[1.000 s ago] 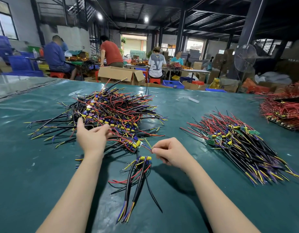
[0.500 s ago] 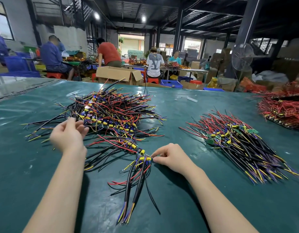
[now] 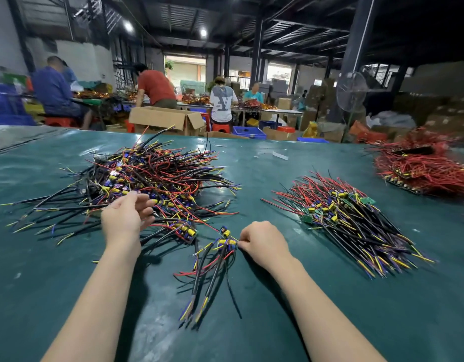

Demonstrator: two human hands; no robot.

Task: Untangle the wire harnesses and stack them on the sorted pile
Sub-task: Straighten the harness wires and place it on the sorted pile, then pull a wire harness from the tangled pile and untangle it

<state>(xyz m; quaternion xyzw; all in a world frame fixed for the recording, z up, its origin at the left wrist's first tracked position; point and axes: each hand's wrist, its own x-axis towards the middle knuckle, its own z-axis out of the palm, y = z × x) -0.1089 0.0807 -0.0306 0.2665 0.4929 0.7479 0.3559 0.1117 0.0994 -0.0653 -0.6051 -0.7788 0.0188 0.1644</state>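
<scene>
Right hand (image 3: 264,244) pinches the wire harness (image 3: 224,243) at its connector end, wires trailing nearward; left hand (image 3: 126,215), fingers loose, touches the tangled heap (image 3: 152,176).

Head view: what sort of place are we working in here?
Most likely an electronics assembly workshop: a tangled heap of wire harnesses on a green work table, a seated worker at benches behind, an open cardboard carton.
</scene>
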